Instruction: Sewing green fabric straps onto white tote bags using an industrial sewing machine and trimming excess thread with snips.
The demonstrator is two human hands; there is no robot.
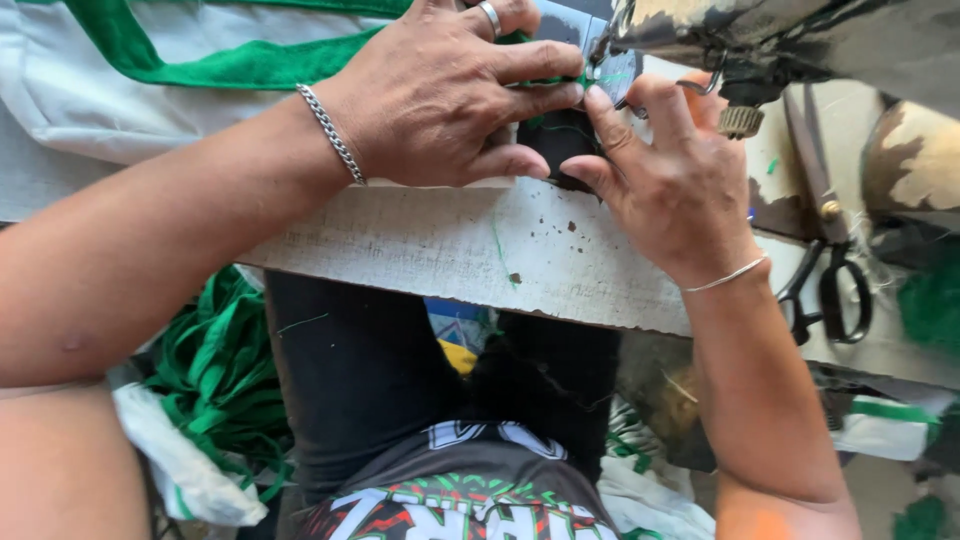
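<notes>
- A white cloth [70,90] edged with a green band [215,68] is spread over the table [450,245] to the left of the sewing machine [800,40]; its far part is cut off by the upper frame edge.
- The table is seen as a worn, whitewashed plank, speckled with dark spots and crossed by a loose green thread, running below and in front of the sewing machine.
- The sewing machine is shown only in part: a chipped, dark and cream body at the upper right, its top cut off by the frame.
- A dark piece of fabric [555,140] with green stitching is pressed flat at the foot of the sewing machine, between the two hands; most of it is covered, so its shape cannot be made out.
- The left hand [440,95] is laid palm down on the dark piece, fingers stretched toward the sewing machine, a ring and a chain bracelet being worn.
- The right hand [670,180] is set just below the sewing machine, its fingertips pinching the edge of the dark piece; whether the needle is down cannot be told.
- Black-handled scissors [825,250] are laid on the table to the right of the right hand, under the sewing machine.
</notes>
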